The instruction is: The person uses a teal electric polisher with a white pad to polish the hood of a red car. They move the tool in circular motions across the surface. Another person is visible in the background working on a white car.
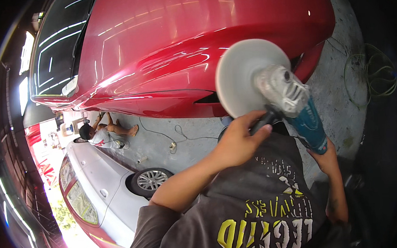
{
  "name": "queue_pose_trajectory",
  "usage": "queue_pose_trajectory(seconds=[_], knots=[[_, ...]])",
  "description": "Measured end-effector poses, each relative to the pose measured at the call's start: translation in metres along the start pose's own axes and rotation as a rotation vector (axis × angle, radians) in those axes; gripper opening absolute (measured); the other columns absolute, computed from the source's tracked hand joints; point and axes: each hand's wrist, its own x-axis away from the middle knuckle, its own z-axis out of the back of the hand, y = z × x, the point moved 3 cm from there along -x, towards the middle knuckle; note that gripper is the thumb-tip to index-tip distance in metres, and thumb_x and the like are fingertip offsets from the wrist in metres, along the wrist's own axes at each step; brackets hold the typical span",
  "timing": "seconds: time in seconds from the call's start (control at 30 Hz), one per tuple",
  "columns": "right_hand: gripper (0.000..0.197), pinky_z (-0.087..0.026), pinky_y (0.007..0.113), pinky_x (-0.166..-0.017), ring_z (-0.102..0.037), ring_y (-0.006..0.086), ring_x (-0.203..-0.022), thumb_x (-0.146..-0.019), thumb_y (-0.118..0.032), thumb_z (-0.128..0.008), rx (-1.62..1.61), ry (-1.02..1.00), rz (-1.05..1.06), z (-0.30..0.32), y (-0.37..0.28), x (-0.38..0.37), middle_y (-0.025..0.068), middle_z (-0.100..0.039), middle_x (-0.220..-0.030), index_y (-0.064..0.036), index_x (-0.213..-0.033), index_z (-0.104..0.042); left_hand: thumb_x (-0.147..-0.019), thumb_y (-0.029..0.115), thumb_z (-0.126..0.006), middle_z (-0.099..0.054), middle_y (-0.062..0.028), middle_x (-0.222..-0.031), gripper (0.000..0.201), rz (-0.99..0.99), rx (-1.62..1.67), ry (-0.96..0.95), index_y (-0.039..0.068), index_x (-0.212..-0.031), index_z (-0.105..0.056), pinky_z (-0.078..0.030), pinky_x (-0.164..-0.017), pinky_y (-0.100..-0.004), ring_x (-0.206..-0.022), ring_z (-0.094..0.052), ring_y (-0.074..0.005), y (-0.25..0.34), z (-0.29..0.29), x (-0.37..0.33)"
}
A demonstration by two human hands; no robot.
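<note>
In both hands I hold a teal rotary polisher (307, 123) with a grey metal head and a big round whitish pad (237, 79). My left hand (244, 137) wraps around its black side handle. Farther back, my right hand (324, 155) grips the rear of the teal body, its fingers partly hidden behind it. The pad looks smeared, as if spinning, and its face is turned toward the front corner of a glossy red car (167, 49). Whether pad and paint touch, I cannot tell. Light streaks reflect on the hood and fender.
Left of me stands a silver car with masked windows (107, 173). Beyond it a person (100, 134) sits low beside the red car. A black cord (156, 131) crosses the grey floor (186, 156). A coiled green hose (378, 76) lies on the right.
</note>
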Motion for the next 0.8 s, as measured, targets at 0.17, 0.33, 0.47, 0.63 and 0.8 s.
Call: queue_pose_trajectory(seconds=[0.17,0.33,0.47,0.63,0.8], knots=[[0.064,-0.056,0.039,-0.097,-0.076,0.0326,-0.11,-0.078,-0.007,-0.077,0.055,-0.058,0.138,-0.048,-0.05,-0.001,0.0224,-0.076,-0.115,-0.0024,-0.139,-0.061,-0.105,0.027,-0.069,-0.072,-0.0061,-0.084,0.043,0.13,0.086,0.158,-0.002,-0.137,-0.064,-0.04,-0.046,-0.0228,-0.049,-0.052,-0.0068,-0.027,0.054,0.051],[0.07,-0.057,0.045,-0.094,-0.073,0.0429,-0.109,-0.078,-0.012,-0.08,0.116,-0.148,0.201,-0.106,-0.098,-0.003,0.0267,-0.075,-0.111,-0.0096,-0.144,-0.057,-0.104,0.026,-0.071,-0.071,-0.0062,-0.08,0.039,0.126,0.152,0.311,-0.002,-0.131,-0.068,-0.037,-0.042,-0.022,-0.046,-0.051,-0.0073,-0.067,0.122,0.094],[0.077,-0.057,0.052,-0.091,-0.072,0.0457,-0.105,-0.08,-0.019,-0.08,0.189,-0.201,0.344,-0.161,-0.139,-0.004,0.0253,-0.075,-0.11,-0.0137,-0.15,-0.05,-0.102,0.024,-0.073,-0.07,-0.0052,-0.078,0.039,0.101,0.159,0.382,-0.002,-0.131,-0.069,-0.036,-0.042,-0.0215,-0.046,-0.051,-0.0063,-0.103,0.188,0.127],[0.078,-0.056,0.054,-0.089,-0.072,0.0445,-0.102,-0.082,-0.023,-0.078,0.274,-0.264,0.355,-0.226,-0.182,-0.005,0.0233,-0.075,-0.11,-0.0171,-0.153,-0.047,-0.104,0.024,-0.069,-0.068,-0.0073,-0.078,0.032,-0.048,0.203,0.416,-0.002,-0.122,-0.069,-0.039,-0.041,-0.022,-0.045,-0.051,-0.0086,-0.143,0.259,0.161],[0.079,-0.056,0.053,-0.09,-0.073,0.0441,-0.101,-0.081,-0.024,-0.08,0.245,-0.179,0.291,-0.233,-0.162,0.008,0.0228,-0.076,-0.109,-0.0182,-0.153,-0.048,-0.104,0.022,-0.069,-0.07,-0.0088,-0.08,0.031,-0.041,0.121,0.381,-0.003,-0.122,-0.068,-0.039,-0.041,-0.0227,-0.045,-0.051,-0.0082,-0.138,0.256,0.158]])
